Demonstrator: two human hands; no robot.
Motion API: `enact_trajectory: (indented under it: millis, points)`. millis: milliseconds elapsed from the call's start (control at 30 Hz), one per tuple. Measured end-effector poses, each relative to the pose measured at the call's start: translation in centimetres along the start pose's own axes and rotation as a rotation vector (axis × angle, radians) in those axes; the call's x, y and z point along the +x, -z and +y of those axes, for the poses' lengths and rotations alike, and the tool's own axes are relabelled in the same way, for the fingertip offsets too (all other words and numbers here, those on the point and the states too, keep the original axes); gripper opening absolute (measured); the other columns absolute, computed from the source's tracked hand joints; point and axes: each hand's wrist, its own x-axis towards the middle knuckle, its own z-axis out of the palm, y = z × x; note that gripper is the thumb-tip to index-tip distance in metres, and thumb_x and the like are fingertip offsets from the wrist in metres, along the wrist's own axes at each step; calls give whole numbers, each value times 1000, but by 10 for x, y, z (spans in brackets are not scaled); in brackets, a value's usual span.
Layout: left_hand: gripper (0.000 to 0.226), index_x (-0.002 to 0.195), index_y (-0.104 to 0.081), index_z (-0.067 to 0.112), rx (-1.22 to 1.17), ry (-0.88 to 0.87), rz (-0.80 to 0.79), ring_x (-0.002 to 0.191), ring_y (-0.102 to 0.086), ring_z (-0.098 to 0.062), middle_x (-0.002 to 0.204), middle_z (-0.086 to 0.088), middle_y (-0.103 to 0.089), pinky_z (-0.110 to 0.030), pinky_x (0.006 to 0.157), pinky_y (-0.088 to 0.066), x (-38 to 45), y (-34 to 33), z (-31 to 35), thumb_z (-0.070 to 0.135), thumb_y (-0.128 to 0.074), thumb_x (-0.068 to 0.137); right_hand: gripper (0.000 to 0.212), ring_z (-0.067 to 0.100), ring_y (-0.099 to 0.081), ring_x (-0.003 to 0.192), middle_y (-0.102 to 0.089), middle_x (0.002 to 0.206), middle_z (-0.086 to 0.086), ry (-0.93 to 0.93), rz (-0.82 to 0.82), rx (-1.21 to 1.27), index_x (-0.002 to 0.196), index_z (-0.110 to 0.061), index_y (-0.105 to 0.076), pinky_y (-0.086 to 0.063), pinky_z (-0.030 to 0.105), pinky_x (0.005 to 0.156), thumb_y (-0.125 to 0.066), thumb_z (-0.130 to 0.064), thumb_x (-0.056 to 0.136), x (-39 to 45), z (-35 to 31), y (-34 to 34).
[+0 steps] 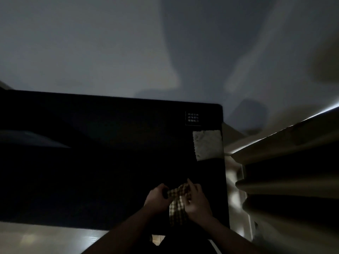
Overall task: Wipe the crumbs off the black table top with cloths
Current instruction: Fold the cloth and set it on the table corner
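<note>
Both hands hold a checked cloth [177, 202] just above the near right part of the black table [110, 171] — left hand [158, 197] gripping one end, right hand [197, 202] pinching the other. Farther along the table's right edge lies a pale cloth [208, 144], flat, below a small printed label [193, 118].

Matt black table top [110, 162]; fuzzy cloth [208, 144].

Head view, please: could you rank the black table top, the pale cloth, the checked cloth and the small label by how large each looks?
1. black table top
2. pale cloth
3. checked cloth, bunched and partly hidden between both hands, so unsure against the pale one
4. label
</note>
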Motion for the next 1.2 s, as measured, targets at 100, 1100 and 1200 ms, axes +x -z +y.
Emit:
enact_trajectory:
  millis: [100, 1100, 1200]
  points:
    - [17, 87, -60, 39, 42, -72, 52, 86, -59, -3, 97, 14, -58, -25, 73, -51, -3, 8, 10, 52, -64, 78, 68, 24, -59, 131, -43, 149, 5, -4, -4, 130, 157, -24, -40, -48, 32, 109, -67, -34, 96, 0, 6, 20]
    - [17, 103, -73, 10, -571, -318, -27, 93, -71, -16, 102, -9, -77, -38, 88, -57, -3, 130, 182, 22, -69, 92, 14, 20, -74, 97, -80, 103, 5, 125, 139, 807, 105, -18, -77, -57, 39, 85, -78, -16, 91, 32, -75, 217]
    - [23, 106, -72, 9, -610, -291, 26, 100, -72, -26, 104, -13, -76, -44, 91, -58, 10, 128, 188, 26, -68, 90, 36, 21, -78, 100, -82, 107, 4, 71, 35, 868, 114, -17, -76, -63, 35, 85, -89, -21, 81, 41, -67, 215]
